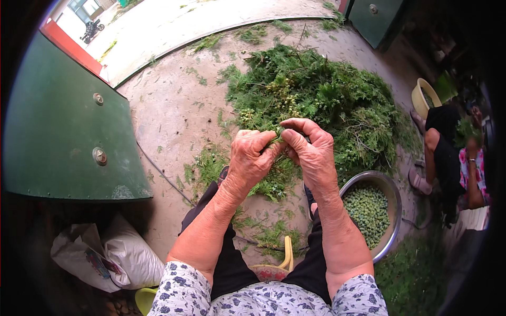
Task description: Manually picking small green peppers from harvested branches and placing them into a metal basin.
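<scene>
In front of me my left hand (254,157) is closed round a small green conifer sprig (277,136), whose tip pokes out between thumb and fingers. My right hand (314,152) meets it there, thumb and forefinger pinched at the sprig; the tiny thing between these fingertips is too small to name. Just beyond both hands lies a large heap of cut conifer branches (337,100), some carrying pale yellowish-green cones. By my right forearm stands a metal basin (391,196) holding many small round green cones (367,213).
Loose green clippings (274,234) litter the floor between my feet. A green metal door (68,126) and white sacks (132,253) stand at left. At right another person (448,142) sits beside a cream basin (421,100). A dark cable (163,176) crosses the floor.
</scene>
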